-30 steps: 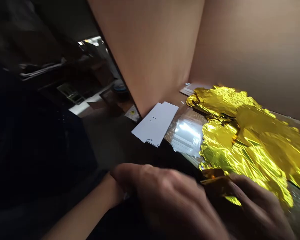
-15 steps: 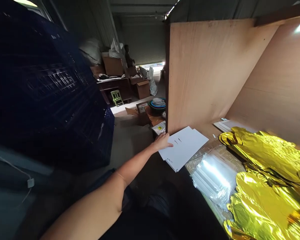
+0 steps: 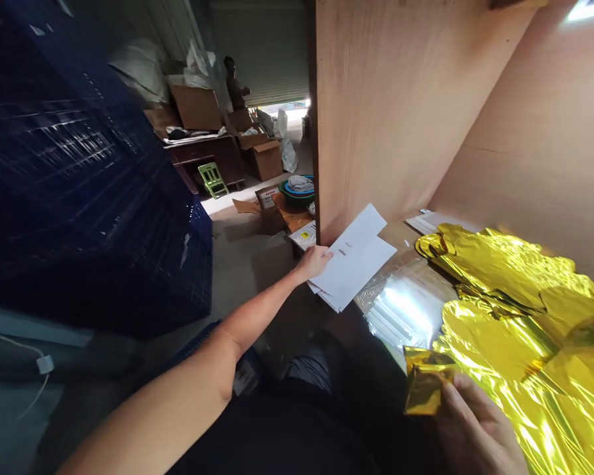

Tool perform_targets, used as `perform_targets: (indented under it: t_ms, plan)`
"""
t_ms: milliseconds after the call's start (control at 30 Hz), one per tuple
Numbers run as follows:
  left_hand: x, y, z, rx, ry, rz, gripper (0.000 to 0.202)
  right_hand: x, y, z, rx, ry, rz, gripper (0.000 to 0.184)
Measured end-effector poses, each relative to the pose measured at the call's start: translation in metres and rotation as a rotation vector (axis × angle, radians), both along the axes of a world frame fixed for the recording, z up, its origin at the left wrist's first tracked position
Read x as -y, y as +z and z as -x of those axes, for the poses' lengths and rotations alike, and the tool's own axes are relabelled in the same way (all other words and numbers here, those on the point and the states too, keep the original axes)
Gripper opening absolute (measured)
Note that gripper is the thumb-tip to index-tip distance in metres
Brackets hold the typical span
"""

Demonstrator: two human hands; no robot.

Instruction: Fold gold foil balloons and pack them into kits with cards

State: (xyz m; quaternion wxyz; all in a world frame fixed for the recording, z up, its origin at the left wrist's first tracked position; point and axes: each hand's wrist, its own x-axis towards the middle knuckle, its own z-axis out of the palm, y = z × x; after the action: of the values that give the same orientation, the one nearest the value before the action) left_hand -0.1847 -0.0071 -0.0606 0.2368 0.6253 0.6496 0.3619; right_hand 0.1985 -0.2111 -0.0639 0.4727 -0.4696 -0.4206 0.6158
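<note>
My left hand (image 3: pixel 314 262) rests at the near edge of a stack of white paper sheets (image 3: pixel 356 260) and appears to grip it, with the top sheet fanned out past the others. My right hand (image 3: pixel 475 425) sits low at the right, holding a small folded gold foil packet (image 3: pixel 424 384). Just beyond it lies a large heap of crumpled gold foil sheets (image 3: pixel 505 316). Between the paper and the foil is a clear plastic bag (image 3: pixel 406 307) with white sheets inside. More white paper (image 3: pixel 438 224) lies farther back.
A plywood partition (image 3: pixel 400 99) rises behind the work surface. A tall dark blue crate stack (image 3: pixel 79 165) stands at the left. Beyond, on a concrete floor, are cardboard boxes (image 3: pixel 266 158), a green stool (image 3: pixel 212 179), stacked basins (image 3: pixel 297 191), and a distant person (image 3: pixel 235 82).
The view has swung from the close, tilted foil scene to the wider room. My left hand has reached the paper, and the top sheet has shifted out. The gold packet now shows clear of my right hand.
</note>
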Motion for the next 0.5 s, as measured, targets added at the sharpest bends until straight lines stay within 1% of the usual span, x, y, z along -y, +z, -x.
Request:
perform_targets:
  t_ms: [67, 100, 167, 200, 233, 267, 300, 333, 367, 400, 433, 467, 500]
  plan:
    - [0.011, 0.003, -0.017, 0.075, 0.021, -0.020, 0.044, -0.009, 0.009, 0.026, -0.074, -0.013, 0.006, 0.023]
    - [0.020, 0.003, -0.030, 0.161, 0.024, -0.022, 0.046, -0.016, 0.013, 0.039, -0.098, -0.022, -0.034, 0.022]
    - [0.043, 0.000, -0.066, 0.422, 0.012, -0.006, 0.051, -0.032, 0.017, 0.062, -0.105, -0.085, -0.156, 0.020]
    - [0.058, -0.003, -0.087, 0.571, -0.011, 0.013, 0.052, -0.040, 0.017, 0.070, -0.086, -0.151, -0.216, 0.021]
    - [0.074, -0.007, -0.107, 0.701, -0.050, 0.040, 0.053, -0.046, 0.016, 0.074, -0.042, -0.213, -0.253, 0.023]
    - [0.090, -0.009, -0.124, 0.816, -0.125, 0.077, 0.051, -0.050, 0.015, 0.073, 0.014, -0.269, -0.266, 0.024]
    - [0.103, -0.011, -0.138, 0.927, -0.229, 0.130, 0.049, -0.052, 0.014, 0.069, 0.077, -0.317, -0.260, 0.026]
    - [0.114, -0.012, -0.147, 1.030, -0.364, 0.230, 0.049, -0.050, 0.014, 0.062, 0.140, -0.352, -0.242, 0.027]
    - [0.119, -0.013, -0.153, 1.124, -0.506, 0.377, 0.051, -0.046, 0.014, 0.052, 0.198, -0.368, -0.220, 0.028]
    - [0.121, -0.013, -0.155, 1.205, -0.627, 0.550, 0.055, -0.040, 0.015, 0.041, 0.256, -0.357, -0.202, 0.029]
    - [0.118, -0.013, -0.156, 1.267, -0.705, 0.727, 0.057, -0.033, 0.018, 0.029, 0.321, -0.315, -0.191, 0.029]
    - [0.112, -0.013, -0.156, 1.310, -0.738, 0.884, 0.057, -0.026, 0.021, 0.018, 0.400, -0.252, -0.188, 0.029]
    - [0.104, -0.014, -0.156, 1.334, -0.730, 0.984, 0.054, -0.020, 0.025, 0.008, 0.494, -0.187, -0.190, 0.029]
